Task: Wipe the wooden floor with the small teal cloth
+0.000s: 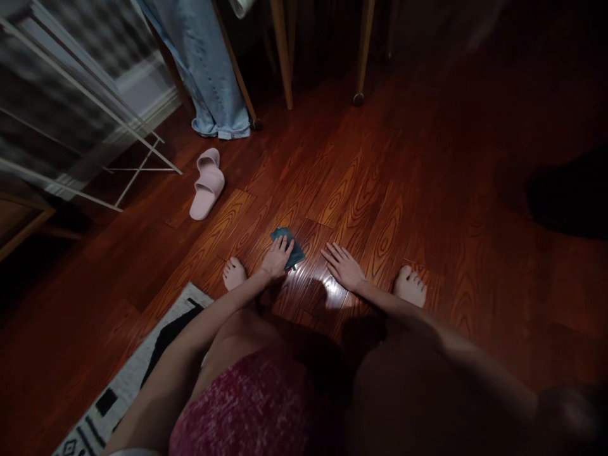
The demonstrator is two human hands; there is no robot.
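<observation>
My left hand (276, 258) lies on a small flat teal piece (295, 253) on the floor. Its fingers are stretched out over the piece, not wrapped round it. I cannot make out whether the piece is a cloth or a packet, and part of it is hidden under the fingers. A short way to the right, my right hand (346, 268) rests palm down with its fingers extended and nothing in it. Both hands are between my bare feet, on or close to the glossy wooden floor (342, 183).
Pink slippers (207, 185) lie beyond my left foot. Light blue jeans (209, 69) hang down near wooden furniture legs (365, 50). A white metal rack (137, 133) stands at the left. A patterned rug (123, 373) reaches along my left side. The right side is dark.
</observation>
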